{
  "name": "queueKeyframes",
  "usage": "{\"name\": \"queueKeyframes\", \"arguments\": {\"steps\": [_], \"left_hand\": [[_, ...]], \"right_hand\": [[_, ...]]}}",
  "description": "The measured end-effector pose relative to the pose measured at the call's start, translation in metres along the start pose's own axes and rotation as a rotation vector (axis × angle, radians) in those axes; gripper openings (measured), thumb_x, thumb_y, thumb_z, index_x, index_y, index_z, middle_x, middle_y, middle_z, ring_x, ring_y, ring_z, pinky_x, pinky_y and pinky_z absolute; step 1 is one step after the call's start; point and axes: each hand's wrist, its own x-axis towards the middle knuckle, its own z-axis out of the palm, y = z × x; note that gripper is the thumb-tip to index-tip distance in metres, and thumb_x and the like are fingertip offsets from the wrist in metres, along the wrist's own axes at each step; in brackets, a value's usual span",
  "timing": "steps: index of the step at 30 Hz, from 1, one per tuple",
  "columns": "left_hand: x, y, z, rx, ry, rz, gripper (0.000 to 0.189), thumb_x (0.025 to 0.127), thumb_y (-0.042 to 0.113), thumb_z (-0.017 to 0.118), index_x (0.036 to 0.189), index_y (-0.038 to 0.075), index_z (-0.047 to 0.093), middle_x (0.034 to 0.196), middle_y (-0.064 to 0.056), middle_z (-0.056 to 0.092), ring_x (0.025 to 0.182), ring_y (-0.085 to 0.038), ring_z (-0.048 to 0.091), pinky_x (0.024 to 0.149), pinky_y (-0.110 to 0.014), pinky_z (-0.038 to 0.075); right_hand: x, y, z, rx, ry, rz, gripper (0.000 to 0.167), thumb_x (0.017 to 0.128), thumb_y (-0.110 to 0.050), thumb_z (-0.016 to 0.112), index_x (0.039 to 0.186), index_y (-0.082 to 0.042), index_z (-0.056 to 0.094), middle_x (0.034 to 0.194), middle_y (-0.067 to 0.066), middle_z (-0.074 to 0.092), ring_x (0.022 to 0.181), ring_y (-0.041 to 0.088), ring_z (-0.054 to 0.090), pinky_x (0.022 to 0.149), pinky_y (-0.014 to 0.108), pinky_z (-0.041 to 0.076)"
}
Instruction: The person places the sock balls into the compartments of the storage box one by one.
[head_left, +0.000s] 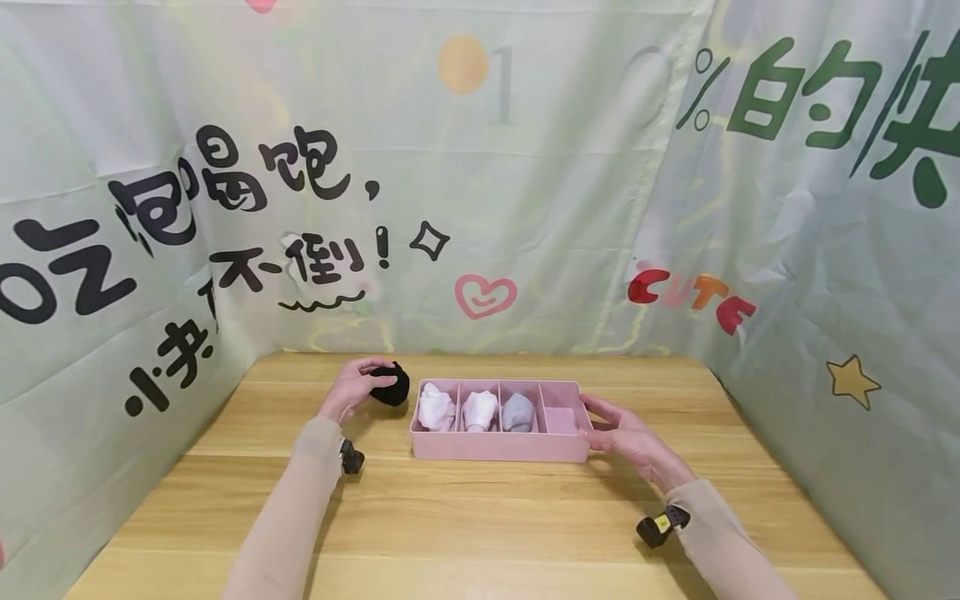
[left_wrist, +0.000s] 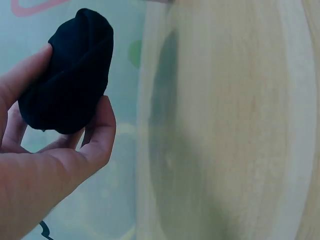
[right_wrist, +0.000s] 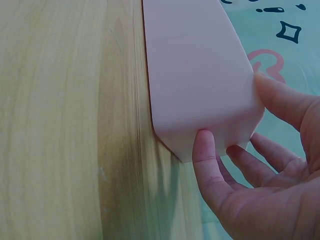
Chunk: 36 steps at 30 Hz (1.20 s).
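My left hand (head_left: pixel 354 388) holds a balled-up black sock (head_left: pixel 392 385) between thumb and fingers, just left of the pink divided box (head_left: pixel 495 447). In the left wrist view the folded black sock (left_wrist: pixel 70 75) sits in the fingertips above the tabletop. My right hand (head_left: pixel 628 435) grips the box's right end, fingers and thumb spread across it; the right wrist view has the fingertips on the end wall (right_wrist: pixel 187 142) and at the rim. In the box lie two white balled socks (head_left: pixel 437 408) and a grey balled sock (head_left: pixel 517 413), one per compartment. The rightmost compartment (head_left: pixel 559 419) is bare.
The wooden table (head_left: pixel 480 525) runs back to a printed fabric curtain (head_left: pixel 390 175), which also encloses the left and right sides. Each wrist wears a small black camera, left (head_left: pixel 351 457) and right (head_left: pixel 654 529).
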Motion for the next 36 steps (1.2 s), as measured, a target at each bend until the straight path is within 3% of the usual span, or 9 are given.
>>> {"name": "queueKeyframes", "arguments": {"steps": [8, 13, 18, 26, 36], "left_hand": [[-0.006, 0.006, 0.003, 0.039, 0.024, 0.011, 0.038, 0.082, 0.007, 0.078, 0.117, 0.001, 0.066, 0.128, -0.018, 0.060, 0.108, -0.023, 0.060, 0.080, -0.023, 0.055], [-0.010, 0.009, 0.007, 0.046, 0.037, 0.013, 0.039, 0.081, 0.009, 0.079, 0.118, 0.004, 0.066, 0.132, -0.014, 0.058, 0.119, -0.027, 0.054, 0.089, -0.024, 0.050], [-0.015, 0.015, 0.014, 0.038, 0.034, 0.053, 0.045, 0.082, 0.012, 0.079, 0.124, 0.005, 0.064, 0.137, -0.013, 0.055, 0.125, -0.026, 0.049, 0.096, -0.028, 0.045], [-0.025, 0.026, 0.031, 0.015, 0.034, 0.093, 0.046, 0.082, 0.016, 0.080, 0.125, 0.007, 0.066, 0.134, -0.013, 0.057, 0.123, -0.024, 0.050, 0.094, -0.024, 0.045], [-0.032, 0.035, 0.054, 0.007, 0.010, 0.115, 0.046, 0.080, 0.013, 0.081, 0.124, 0.009, 0.067, 0.133, -0.013, 0.061, 0.123, -0.025, 0.053, 0.101, -0.034, 0.045]], "right_hand": [[-0.001, 0.002, 0.000, -0.006, -0.002, -0.007, 0.081, 0.089, -0.006, 0.068, 0.155, -0.004, 0.022, 0.161, 0.022, 0.017, 0.141, 0.048, 0.030, 0.092, 0.034, 0.051], [-0.002, 0.004, 0.000, -0.011, -0.014, -0.012, 0.081, 0.090, -0.007, 0.068, 0.156, -0.004, 0.021, 0.162, 0.022, 0.016, 0.141, 0.047, 0.031, 0.093, 0.032, 0.050], [-0.001, 0.002, 0.001, -0.006, -0.003, -0.007, 0.081, 0.089, -0.006, 0.068, 0.155, -0.004, 0.022, 0.162, 0.021, 0.016, 0.141, 0.047, 0.031, 0.095, 0.035, 0.050], [-0.001, 0.001, 0.000, 0.003, 0.001, -0.002, 0.081, 0.089, -0.005, 0.068, 0.155, -0.004, 0.022, 0.162, 0.021, 0.015, 0.141, 0.047, 0.030, 0.095, 0.035, 0.050], [0.000, 0.001, -0.001, -0.012, 0.002, -0.005, 0.080, 0.090, -0.005, 0.068, 0.155, -0.004, 0.022, 0.162, 0.020, 0.016, 0.141, 0.047, 0.030, 0.093, 0.034, 0.050]]}}
